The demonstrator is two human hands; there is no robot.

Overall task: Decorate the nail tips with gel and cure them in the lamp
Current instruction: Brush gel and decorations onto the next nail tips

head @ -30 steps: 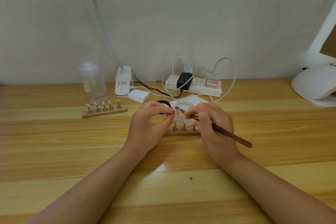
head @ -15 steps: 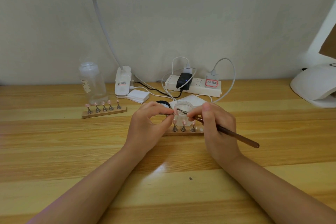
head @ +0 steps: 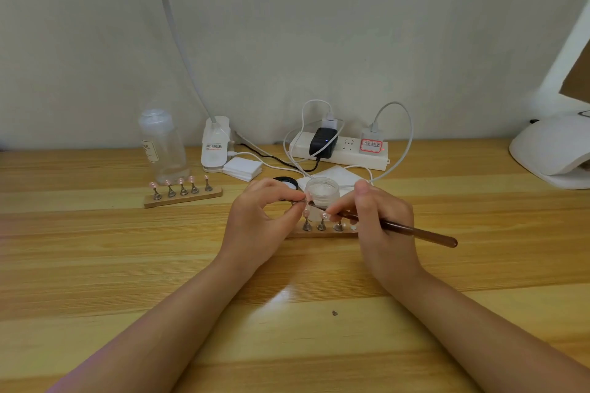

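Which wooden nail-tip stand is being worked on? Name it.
The stand between the hands, before the open gel jar; the other stand, by the clear bottle, sits untouched.

- You are reaching both bare forearms in from the bottom corners, angling them toward each other so that your hands are meeting near the middle.
- You are curling your left hand (head: 258, 220) into a ring, with the thumb and forefinger tips pinching together at its right side. What they are pinching is too small to make out.
- You are holding your right hand (head: 380, 223) with the thumb up and the fingers curled in a pen grip round a brush (head: 399, 228).
- You are keeping the two hands just beside each other, fingertips almost touching.
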